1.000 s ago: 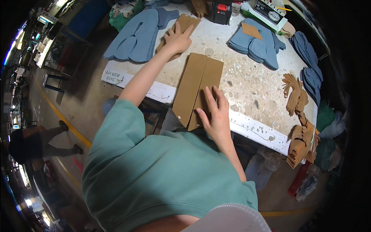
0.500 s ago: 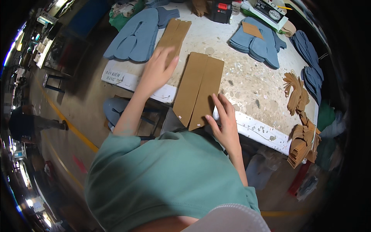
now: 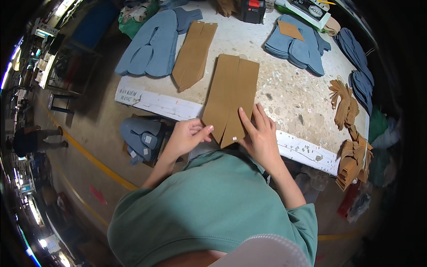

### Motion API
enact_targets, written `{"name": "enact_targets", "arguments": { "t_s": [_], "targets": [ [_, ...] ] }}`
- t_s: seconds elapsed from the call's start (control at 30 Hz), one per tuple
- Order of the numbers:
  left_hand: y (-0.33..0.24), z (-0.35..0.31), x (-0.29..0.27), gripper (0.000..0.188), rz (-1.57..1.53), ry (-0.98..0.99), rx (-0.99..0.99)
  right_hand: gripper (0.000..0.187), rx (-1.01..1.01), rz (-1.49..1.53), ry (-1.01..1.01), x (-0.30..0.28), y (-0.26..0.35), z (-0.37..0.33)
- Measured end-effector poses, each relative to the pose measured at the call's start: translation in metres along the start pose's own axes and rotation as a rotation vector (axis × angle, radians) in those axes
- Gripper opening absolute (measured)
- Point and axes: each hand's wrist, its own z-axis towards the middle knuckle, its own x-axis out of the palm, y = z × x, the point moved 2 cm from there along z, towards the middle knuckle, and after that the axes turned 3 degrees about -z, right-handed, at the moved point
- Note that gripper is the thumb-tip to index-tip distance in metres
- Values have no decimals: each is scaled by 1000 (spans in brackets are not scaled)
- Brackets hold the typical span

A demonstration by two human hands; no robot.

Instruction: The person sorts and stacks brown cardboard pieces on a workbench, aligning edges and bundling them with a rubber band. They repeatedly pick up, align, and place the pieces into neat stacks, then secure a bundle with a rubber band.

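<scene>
Two long brown fabric-like panels (image 3: 229, 84) lie side by side before me, their angled near ends jutting past the table's front edge. My left hand (image 3: 189, 137) is closed at the left panel's near corner, thumb and curled fingers against its edge. My right hand (image 3: 261, 135) rests open, its fingers spread over the right panel's edge. A small white label (image 3: 235, 139) shows on the right panel's near end; the left panel's end is partly covered by my thumb. Another brown pair (image 3: 194, 55) lies farther left, touching neither hand.
Grey-blue cut pieces are stacked at the table's left (image 3: 151, 49) and back right (image 3: 296, 49). Bundled brown strips (image 3: 351, 160) hang at the right edge. A black-and-red case (image 3: 253, 11) stands at the back. More blue pieces (image 3: 142, 133) sit below the table, left.
My left hand has come back from the far brown pair to the near panel's left corner, its fingers curling. My right hand has shifted slightly farther onto the right panel.
</scene>
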Motion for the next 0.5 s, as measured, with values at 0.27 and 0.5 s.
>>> {"name": "enact_targets", "arguments": {
  "t_s": [0.27, 0.5],
  "targets": [
    [-38, 79, -13, 32, 145, -267, 272, 74, -20, -138, -118, 17, -38, 92],
    [-51, 59, -1, 46, 642, -595, 601, 77, -167, 11, 48, 13, -77, 129]
  ]
}}
